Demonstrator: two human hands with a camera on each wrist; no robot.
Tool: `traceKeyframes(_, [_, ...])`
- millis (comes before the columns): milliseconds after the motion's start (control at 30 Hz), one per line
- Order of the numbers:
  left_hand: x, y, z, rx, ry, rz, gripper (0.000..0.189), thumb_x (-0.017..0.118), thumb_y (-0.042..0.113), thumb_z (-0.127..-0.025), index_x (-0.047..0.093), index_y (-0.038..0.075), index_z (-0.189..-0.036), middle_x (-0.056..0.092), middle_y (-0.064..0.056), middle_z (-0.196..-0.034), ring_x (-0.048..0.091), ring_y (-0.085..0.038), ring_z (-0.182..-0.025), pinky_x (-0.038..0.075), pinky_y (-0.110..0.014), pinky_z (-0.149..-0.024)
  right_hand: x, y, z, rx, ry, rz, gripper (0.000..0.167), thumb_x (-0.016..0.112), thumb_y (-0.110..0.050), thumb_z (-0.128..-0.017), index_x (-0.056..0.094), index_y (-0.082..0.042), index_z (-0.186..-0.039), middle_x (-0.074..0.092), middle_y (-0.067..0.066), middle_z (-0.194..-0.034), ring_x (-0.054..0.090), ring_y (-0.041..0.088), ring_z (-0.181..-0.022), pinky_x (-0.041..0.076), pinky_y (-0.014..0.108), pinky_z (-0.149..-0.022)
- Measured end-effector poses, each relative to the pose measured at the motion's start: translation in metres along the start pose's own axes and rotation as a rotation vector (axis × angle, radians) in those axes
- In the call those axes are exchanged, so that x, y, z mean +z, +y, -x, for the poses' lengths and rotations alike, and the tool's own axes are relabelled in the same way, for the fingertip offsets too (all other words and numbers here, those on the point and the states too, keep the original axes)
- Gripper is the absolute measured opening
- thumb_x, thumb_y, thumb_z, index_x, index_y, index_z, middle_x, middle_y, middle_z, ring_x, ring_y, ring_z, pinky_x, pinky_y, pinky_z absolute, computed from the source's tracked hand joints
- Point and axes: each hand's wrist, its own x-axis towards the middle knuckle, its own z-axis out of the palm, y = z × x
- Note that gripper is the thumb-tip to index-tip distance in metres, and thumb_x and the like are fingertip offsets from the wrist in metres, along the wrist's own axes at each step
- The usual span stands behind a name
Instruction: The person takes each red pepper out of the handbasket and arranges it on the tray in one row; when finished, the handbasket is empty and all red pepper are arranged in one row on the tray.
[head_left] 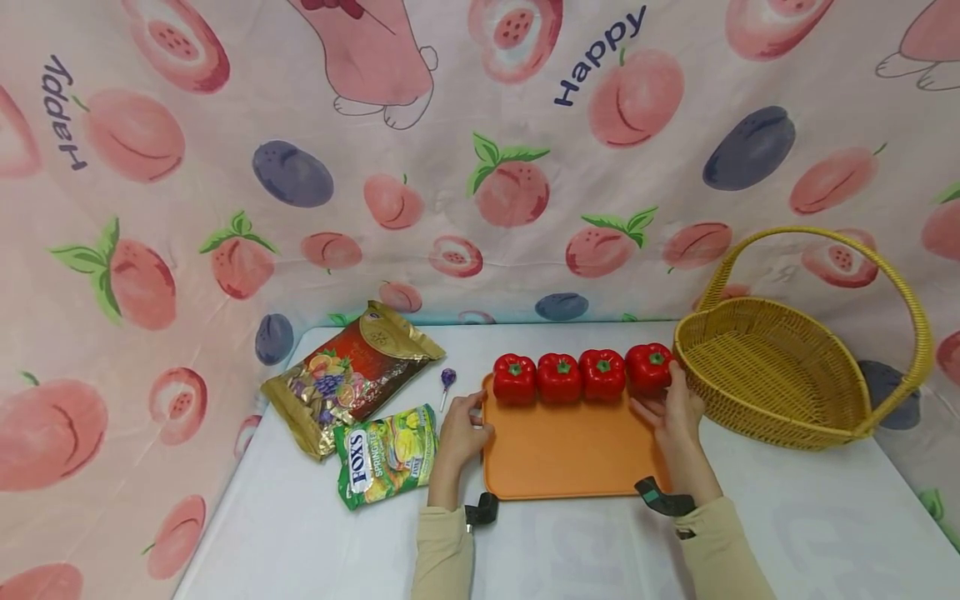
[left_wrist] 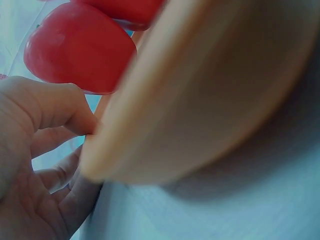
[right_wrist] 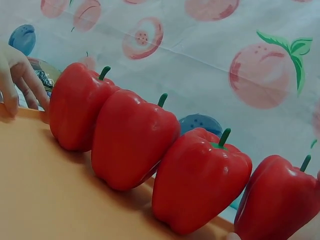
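Note:
Four-sided and orange, a tray lies on the table with several red bell peppers in a row along its far edge. My left hand pinches the tray's left rim, thumb on one side and fingers on the other in the left wrist view. At the tray's far right corner, my right hand holds the rightmost red bell pepper between thumb and fingers. That pepper leans slightly and stands a little apart from the others in the head view; its right side is partly hidden by the fingers.
A yellow wicker basket with a tall handle stands on the right, close to the right hand. Left of the tray lie a gold-and-brown candy bag, a green FOX'S candy bag and a purple lollipop. A fruit-printed cloth hangs behind.

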Motion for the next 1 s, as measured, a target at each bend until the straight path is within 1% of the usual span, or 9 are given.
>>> traceKeyframes(100, [-0.0002, 0.0000, 0.0001, 0.000, -0.002, -0.004, 0.061, 0.069, 0.003, -0.078, 0.056, 0.005, -0.138, 0.055, -0.011, -0.118, 0.057, -0.016, -0.086, 0.051, -0.031, -0.076, 0.0000, 0.0004, 0.0000, 0.012, 0.012, 0.020, 0.074, 0.054, -0.055, -0.094, 0.025, -0.025, -0.155, 0.037, 0.009, -0.152, 0.070, 0.013, -0.081, 0.049, 0.042, -0.087])
traceKeyframes(167, [-0.0003, 0.0001, 0.0000, -0.001, -0.002, -0.004, 0.061, 0.069, 0.003, -0.078, 0.056, 0.005, -0.138, 0.055, -0.011, -0.118, 0.057, -0.016, -0.087, 0.050, -0.031, -0.077, 0.0004, 0.0008, 0.0000, 0.016, 0.025, 0.039, 0.075, 0.054, -0.056, -0.094, 0.026, -0.023, -0.155, 0.038, 0.009, -0.151, 0.069, 0.013, -0.083, 0.050, 0.041, -0.087])
traceKeyframes(400, [0.0005, 0.0007, -0.0007, -0.011, -0.006, -0.002, 0.060, 0.070, 0.003, -0.079, 0.057, 0.006, -0.137, 0.055, -0.011, -0.119, 0.058, -0.016, -0.087, 0.051, -0.031, -0.076, 0.0006, 0.0026, -0.0018, 0.008, 0.040, 0.085, 0.077, 0.052, -0.058, -0.094, 0.027, -0.017, -0.154, 0.043, 0.009, -0.147, 0.069, 0.007, -0.071, 0.051, 0.037, -0.086])
traceKeyframes(567, [0.0008, 0.0007, -0.0009, -0.011, -0.007, -0.006, 0.061, 0.070, 0.002, -0.078, 0.057, 0.006, -0.137, 0.055, -0.011, -0.120, 0.058, -0.016, -0.087, 0.051, -0.030, -0.075, -0.0009, 0.0035, -0.0013, -0.006, 0.044, 0.107, 0.076, 0.051, -0.057, -0.094, 0.030, -0.013, -0.152, 0.046, 0.008, -0.141, 0.069, 0.006, -0.071, 0.054, 0.035, -0.082])
traceKeyframes(700, [0.0006, 0.0016, -0.0004, -0.021, -0.005, -0.007, 0.061, 0.070, 0.002, -0.079, 0.056, 0.007, -0.138, 0.055, -0.011, -0.120, 0.058, -0.017, -0.088, 0.052, -0.031, -0.077, -0.0018, 0.0042, -0.0008, -0.015, 0.043, 0.134, 0.078, 0.050, -0.057, -0.095, 0.027, -0.010, -0.153, 0.043, 0.010, -0.147, 0.068, 0.006, -0.072, 0.054, 0.035, -0.083])
traceKeyframes(833, [0.0008, 0.0012, -0.0001, -0.032, -0.006, -0.002, 0.060, 0.070, 0.003, -0.080, 0.056, 0.007, -0.138, 0.055, -0.011, -0.121, 0.058, -0.018, -0.089, 0.052, -0.032, -0.078, -0.0024, 0.0054, -0.0009, -0.026, 0.046, 0.159, 0.079, 0.049, -0.057, -0.095, 0.023, -0.011, -0.154, 0.039, 0.010, -0.153, 0.069, 0.007, -0.076, 0.054, 0.034, -0.083])
traceKeyframes(1000, [0.0008, 0.0011, 0.0001, -0.025, -0.005, -0.001, 0.060, 0.070, 0.003, -0.080, 0.057, 0.007, -0.138, 0.055, -0.011, -0.120, 0.057, -0.018, -0.088, 0.051, -0.032, -0.078, -0.0036, 0.0071, -0.0010, -0.043, 0.047, 0.168, 0.077, 0.050, -0.055, -0.096, 0.023, -0.012, -0.154, 0.041, 0.011, -0.151, 0.071, 0.010, -0.080, 0.056, 0.032, -0.077])
